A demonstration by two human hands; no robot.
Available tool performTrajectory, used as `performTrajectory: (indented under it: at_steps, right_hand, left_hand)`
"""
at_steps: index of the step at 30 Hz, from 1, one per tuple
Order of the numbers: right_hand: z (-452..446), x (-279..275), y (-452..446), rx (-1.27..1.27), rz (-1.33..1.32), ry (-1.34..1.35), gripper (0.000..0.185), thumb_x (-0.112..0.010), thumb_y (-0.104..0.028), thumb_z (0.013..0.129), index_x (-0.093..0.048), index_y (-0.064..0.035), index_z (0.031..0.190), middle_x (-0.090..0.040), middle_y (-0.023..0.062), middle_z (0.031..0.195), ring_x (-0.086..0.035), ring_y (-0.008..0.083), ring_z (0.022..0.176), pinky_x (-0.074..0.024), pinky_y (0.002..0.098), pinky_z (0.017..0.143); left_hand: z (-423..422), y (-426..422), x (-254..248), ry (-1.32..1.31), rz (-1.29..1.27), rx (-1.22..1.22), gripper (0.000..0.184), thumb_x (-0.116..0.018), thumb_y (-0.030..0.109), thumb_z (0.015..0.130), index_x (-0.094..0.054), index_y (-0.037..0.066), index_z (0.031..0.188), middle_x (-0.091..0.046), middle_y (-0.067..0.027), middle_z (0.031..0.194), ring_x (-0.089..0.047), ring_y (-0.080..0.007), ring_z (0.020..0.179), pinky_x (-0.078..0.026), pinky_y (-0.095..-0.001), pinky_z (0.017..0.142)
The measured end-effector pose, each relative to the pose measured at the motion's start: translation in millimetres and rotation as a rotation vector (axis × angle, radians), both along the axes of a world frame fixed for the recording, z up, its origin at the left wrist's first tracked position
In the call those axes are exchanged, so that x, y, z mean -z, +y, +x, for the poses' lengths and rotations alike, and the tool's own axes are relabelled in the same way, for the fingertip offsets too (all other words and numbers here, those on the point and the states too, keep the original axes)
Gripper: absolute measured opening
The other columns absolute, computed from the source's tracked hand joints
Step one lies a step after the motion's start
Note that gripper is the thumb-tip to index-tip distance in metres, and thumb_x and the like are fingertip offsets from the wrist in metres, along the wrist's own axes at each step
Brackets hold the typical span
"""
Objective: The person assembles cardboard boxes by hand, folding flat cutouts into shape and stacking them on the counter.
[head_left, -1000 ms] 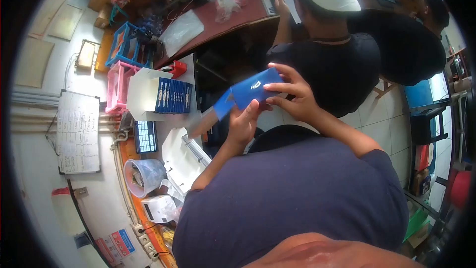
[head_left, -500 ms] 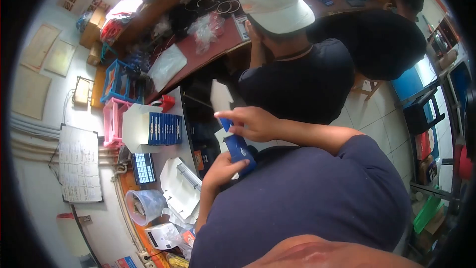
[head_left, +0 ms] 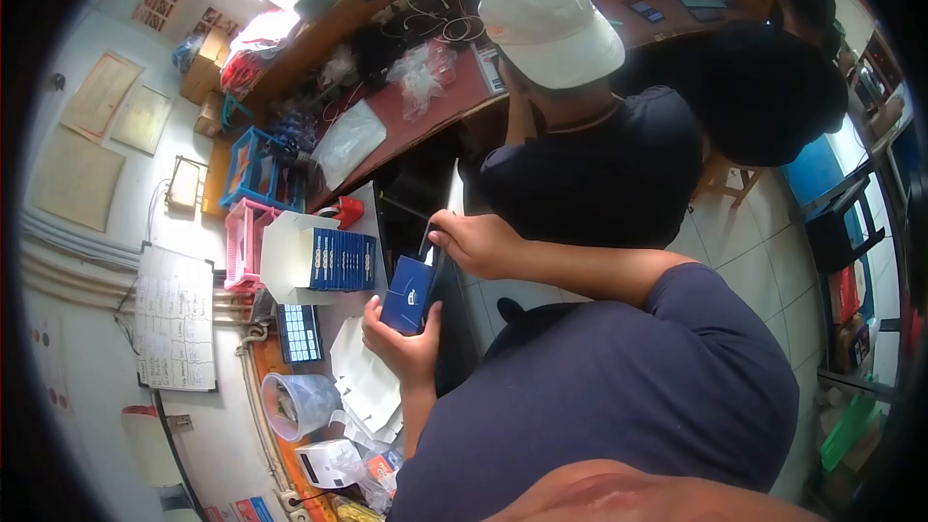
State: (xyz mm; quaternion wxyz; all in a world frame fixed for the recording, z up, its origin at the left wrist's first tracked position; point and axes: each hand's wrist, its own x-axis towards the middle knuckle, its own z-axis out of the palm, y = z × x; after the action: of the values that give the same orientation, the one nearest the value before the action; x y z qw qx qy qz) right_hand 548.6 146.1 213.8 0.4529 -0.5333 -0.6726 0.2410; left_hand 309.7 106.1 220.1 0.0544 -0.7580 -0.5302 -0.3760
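The grey desk carries a white carton of upright blue boxes. Just off the desk's long edge, the left hand grips one blue box by its sides. The right hand pinches a thin flap, perhaps the box's own; I'd say that end's being worked, calling for a firm left grip and light fingertips.
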Motion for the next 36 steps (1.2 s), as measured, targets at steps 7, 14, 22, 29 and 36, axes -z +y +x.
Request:
performTrajectory:
  at_steps: [7, 14, 22, 29, 36]
  right_hand:
    - [-11, -5, 9, 0.137, 0.171, 0.068, 0.031, -0.061, -0.036, 0.108, -0.068, -0.009, 0.121, -0.076, 0.0146, 0.098, -0.074, 0.036, 0.088, -0.0578, 0.0437, 0.077]
    - [-9, 2, 10, 0.116, 0.249, -0.116, 0.026, -0.069, -0.032, 0.102, -0.074, -0.0099, 0.115, -0.076, 0.0116, 0.095, -0.074, 0.0327, 0.084, -0.0581, 0.0424, 0.073]
    - [-7, 1, 7, 0.016, 0.256, -0.193, 0.016, -0.062, -0.028, 0.103, -0.069, -0.0129, 0.104, -0.072, 0.0136, 0.082, -0.071, 0.0366, 0.072, -0.0553, 0.0487, 0.061]
    - [-3, 1, 6, -0.005, 0.252, -0.26, 0.013, -0.062, -0.025, 0.102, -0.068, -0.0139, 0.101, -0.071, 0.0129, 0.081, -0.071, 0.0349, 0.071, -0.0552, 0.0468, 0.06]
    - [-7, 2, 6, -0.085, 0.233, -0.278, 0.019, -0.065, -0.027, 0.103, -0.072, -0.0124, 0.112, -0.075, 0.0136, 0.085, -0.073, 0.0355, 0.074, -0.0569, 0.0446, 0.064]
  left_hand:
    - [9, 13, 4, -0.062, 0.107, 0.139, 0.042, -0.091, 0.013, 0.083, -0.069, 0.01, 0.119, -0.052, -0.0171, 0.134, -0.055, -0.0395, 0.122, -0.047, -0.0478, 0.102]
    - [23, 20, -7, 0.102, 0.086, 0.29, 0.036, -0.082, 0.009, 0.084, -0.071, 0.008, 0.119, -0.062, -0.016, 0.129, -0.059, -0.0389, 0.123, -0.044, -0.0518, 0.107]
    - [15, 35, -13, 0.155, 0.096, 0.362, 0.032, -0.076, 0.003, 0.082, -0.07, 0.008, 0.113, -0.061, -0.0125, 0.124, -0.06, -0.0347, 0.121, -0.044, -0.0514, 0.108]
    - [17, 42, -39, 0.201, 0.008, 0.464, 0.034, -0.075, 0.0, 0.078, -0.07, 0.009, 0.11, -0.062, -0.0109, 0.124, -0.06, -0.0335, 0.122, -0.044, -0.0503, 0.11]
    - [15, 55, -34, 0.23, -0.022, 0.486, 0.038, -0.076, 0.0, 0.078, -0.071, 0.007, 0.115, -0.059, -0.0155, 0.13, -0.057, -0.0386, 0.13, -0.044, -0.0521, 0.112]
